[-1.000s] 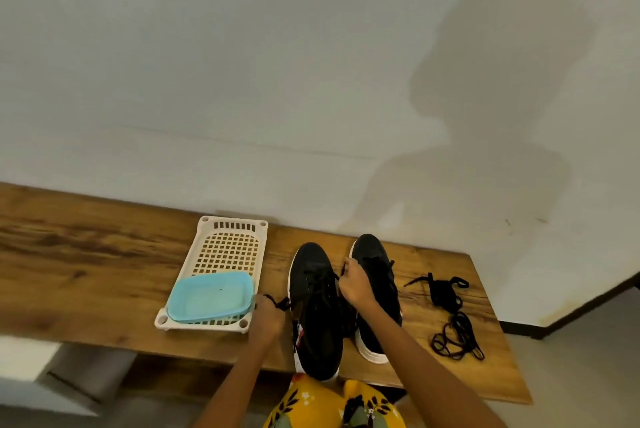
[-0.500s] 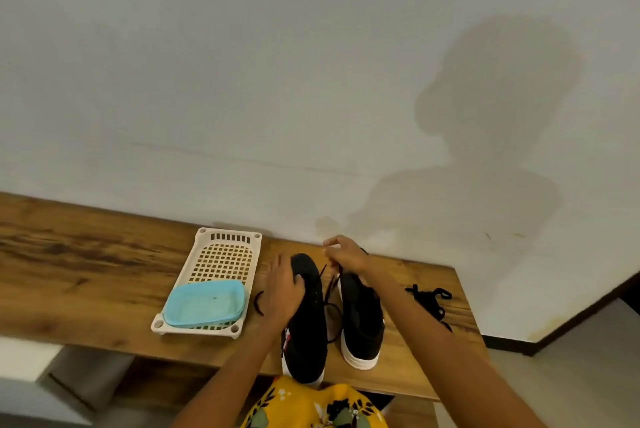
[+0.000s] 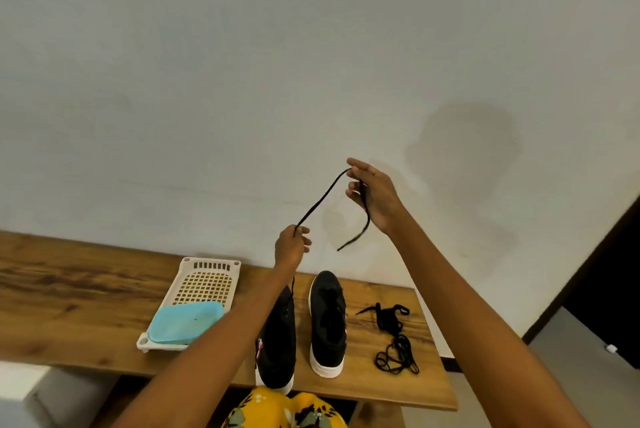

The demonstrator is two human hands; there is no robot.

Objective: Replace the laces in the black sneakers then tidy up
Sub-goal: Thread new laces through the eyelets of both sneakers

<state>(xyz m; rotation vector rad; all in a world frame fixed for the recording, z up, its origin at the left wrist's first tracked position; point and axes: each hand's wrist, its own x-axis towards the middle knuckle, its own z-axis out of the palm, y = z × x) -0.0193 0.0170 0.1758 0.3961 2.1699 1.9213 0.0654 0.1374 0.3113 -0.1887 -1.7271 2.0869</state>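
A long wooden bench carries one white slatted plastic tray holding one pale blue shallow dish mid-bench. Two black sneakers stand by its front edge, likely for easy lacing; one tangle of black laces lies toward its right end. Raised above, the left hand and right hand each pinch one black lace, seemingly drawing it from the left shoe.

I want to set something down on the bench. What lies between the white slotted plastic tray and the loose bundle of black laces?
In the head view, two black sneakers stand side by side between the tray and the laces.
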